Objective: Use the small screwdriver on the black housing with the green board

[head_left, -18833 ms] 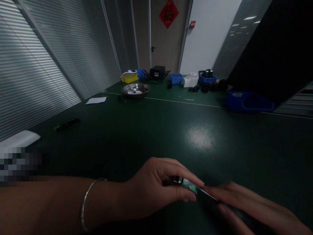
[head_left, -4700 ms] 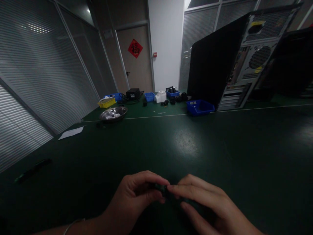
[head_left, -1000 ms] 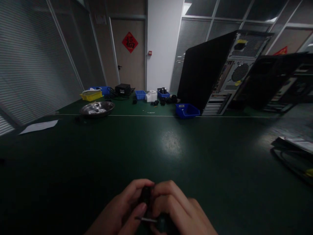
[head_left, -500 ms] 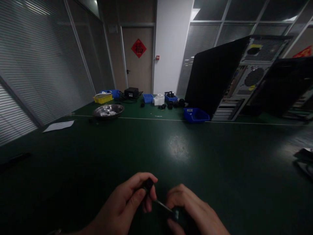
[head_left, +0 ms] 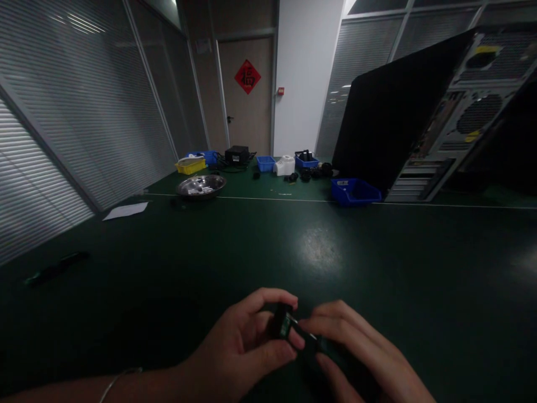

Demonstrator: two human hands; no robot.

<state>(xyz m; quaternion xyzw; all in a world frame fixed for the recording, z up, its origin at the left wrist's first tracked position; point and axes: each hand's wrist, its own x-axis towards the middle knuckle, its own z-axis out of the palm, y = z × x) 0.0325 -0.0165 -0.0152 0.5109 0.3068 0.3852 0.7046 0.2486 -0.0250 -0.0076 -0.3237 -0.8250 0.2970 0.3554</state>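
Note:
Between thumb and fingers, my left hand (head_left: 243, 347) pinches a small black block with a green face (head_left: 284, 323). My right hand (head_left: 364, 344) is closed on a screwdriver (head_left: 314, 337); its thin metal shaft points left toward the block. The shaft's tip is at or very close to the block's right side, and I cannot tell whether it sits inside it. Dim light and the fingers of my right hand hide most of the dark handle. Both hands are above the green table (head_left: 188, 246), near its front.
A steel bowl (head_left: 218, 183) with white pieces stands at the back left, near a paper sheet (head_left: 125, 210). A long dark object (head_left: 59, 268) lies at the left. A blue bin (head_left: 356, 193) sits beside a black computer case (head_left: 386, 106) at the back right.
The view has swung left, shifting the scene rightward. My left hand has turned the block so its green face shows. The screwdriver's shaft remains pointed at the block.

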